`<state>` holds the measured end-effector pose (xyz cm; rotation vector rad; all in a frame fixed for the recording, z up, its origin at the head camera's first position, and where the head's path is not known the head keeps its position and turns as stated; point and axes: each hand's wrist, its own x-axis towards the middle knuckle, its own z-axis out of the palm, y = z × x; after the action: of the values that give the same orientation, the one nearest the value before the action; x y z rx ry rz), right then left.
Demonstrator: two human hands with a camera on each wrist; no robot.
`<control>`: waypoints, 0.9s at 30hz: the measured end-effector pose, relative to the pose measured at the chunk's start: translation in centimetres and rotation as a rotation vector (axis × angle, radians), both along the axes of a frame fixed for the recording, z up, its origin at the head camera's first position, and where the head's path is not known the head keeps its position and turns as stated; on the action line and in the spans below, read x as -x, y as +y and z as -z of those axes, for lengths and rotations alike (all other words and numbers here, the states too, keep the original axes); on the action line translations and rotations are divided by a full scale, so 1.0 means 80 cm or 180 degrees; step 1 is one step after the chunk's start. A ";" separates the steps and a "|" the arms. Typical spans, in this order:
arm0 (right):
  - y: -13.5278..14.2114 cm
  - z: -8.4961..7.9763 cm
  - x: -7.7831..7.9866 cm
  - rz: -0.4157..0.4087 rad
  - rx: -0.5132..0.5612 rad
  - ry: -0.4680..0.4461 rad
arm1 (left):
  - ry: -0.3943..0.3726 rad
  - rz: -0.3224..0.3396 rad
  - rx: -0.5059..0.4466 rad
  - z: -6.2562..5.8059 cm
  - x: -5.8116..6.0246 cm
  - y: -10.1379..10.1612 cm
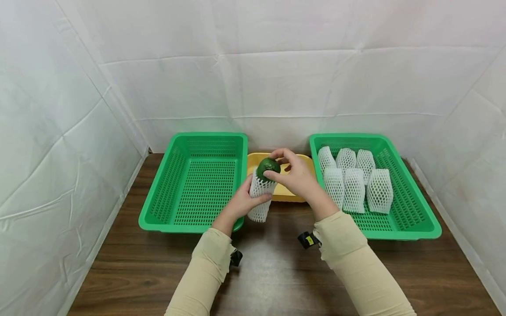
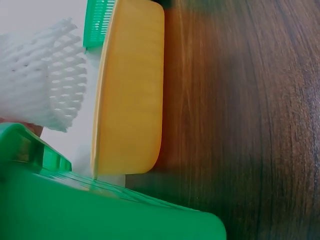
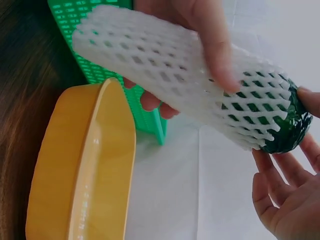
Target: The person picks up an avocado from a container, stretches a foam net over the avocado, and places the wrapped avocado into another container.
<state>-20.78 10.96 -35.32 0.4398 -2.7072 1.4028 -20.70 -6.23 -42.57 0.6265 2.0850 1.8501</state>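
Observation:
A dark green, glossy avocado point(image 1: 268, 166) sits partly inside the upper end of a white foam net sleeve point(image 1: 259, 205). My left hand point(image 1: 240, 202) wraps round the sleeve, thumb across the front. At the top my right hand point(image 1: 297, 176) pinches the avocado's bare end between thumb and fingers. In the right wrist view the net stretches over much of the avocado point(image 3: 292, 131), and the sleeve's other end hangs slack. The left wrist view shows the sleeve's loose end point(image 2: 42, 75), with most of the left hand out of sight.
Behind the hands stands a yellow tray point(image 1: 290, 198). A green basket point(image 1: 150, 215) stands on the left. Another green basket point(image 1: 423, 219) on the right holds several foam-sleeved items point(image 1: 379, 191). White sheeting point(image 1: 276, 87) encloses the wooden table point(image 1: 272, 272).

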 end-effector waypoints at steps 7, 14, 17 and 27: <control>0.004 0.007 0.000 0.0128 -0.0024 -0.0172 | -0.0148 0.0100 -0.0081 0.026 0.016 0.007; 0.008 0.012 0.003 0.0180 0.0076 0.0005 | -0.0160 0.0001 -0.0247 0.022 0.018 0.012; 0.009 0.012 0.004 0.0192 0.0082 0.0064 | -0.0139 -0.0022 -0.0350 0.017 0.018 0.016; 0.011 0.015 0.003 0.0182 0.0010 0.0311 | -0.0346 -0.0035 -0.0796 0.007 0.016 0.025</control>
<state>-20.98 11.88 -36.50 0.4159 -2.6187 1.3346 -21.95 -4.20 -43.12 0.5580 1.8089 2.1204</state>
